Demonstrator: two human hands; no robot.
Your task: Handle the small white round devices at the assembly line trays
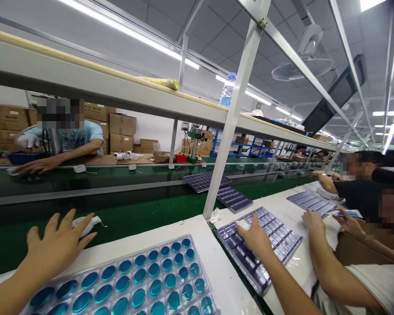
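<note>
My left hand [57,245] reaches forward over the white table edge, fingers spread, its fingertips touching a small white device [87,223] that lies at the near edge of the green conveyor belt [144,210]. Below this hand lies a clear blister tray of blue oval parts [144,280]. My right hand [254,236] rests knuckles-up on a purple compartment tray [282,240]. Its fingers are curled down around a small white piece [243,225] at the tray's far left corner.
A slanted white frame post [231,127] stands between the two trays. More purple trays [205,180] lie on the belt. A co-worker's hands [313,218] work at my right over another tray [310,201]. Another person sits across the belt [65,140]. An overhead shelf [118,94] holds a water bottle [227,91].
</note>
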